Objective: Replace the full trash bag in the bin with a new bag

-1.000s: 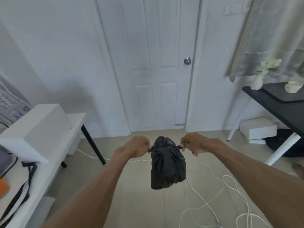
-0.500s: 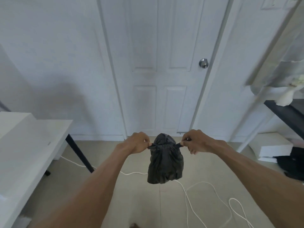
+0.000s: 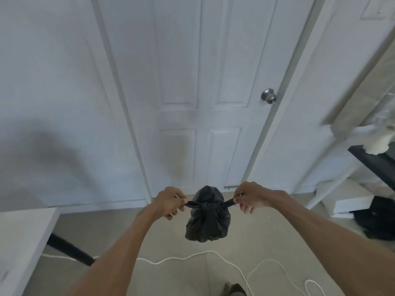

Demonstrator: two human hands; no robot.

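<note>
A small full black trash bag [image 3: 208, 221] hangs in the air in front of me, above the tiled floor. Its two top ends are pulled out sideways, one to each side. My left hand [image 3: 168, 201] is closed on the left end, and my right hand [image 3: 249, 196] is closed on the right end. The bag's neck between my hands looks bunched and knotted. No bin and no new bag are in view.
A closed white door [image 3: 203, 92] with a metal knob [image 3: 268, 96] stands straight ahead. A white table [image 3: 19, 238] with a black leg is at the lower left. A black desk [image 3: 374, 160], white boxes [image 3: 350, 205] and a dark object are at the right. White cables [image 3: 224, 258] lie on the floor.
My view has swung left and upward: the door now fills the centre and the white table has slid toward the left edge. Both hands keep their hold on the bag's ends.
</note>
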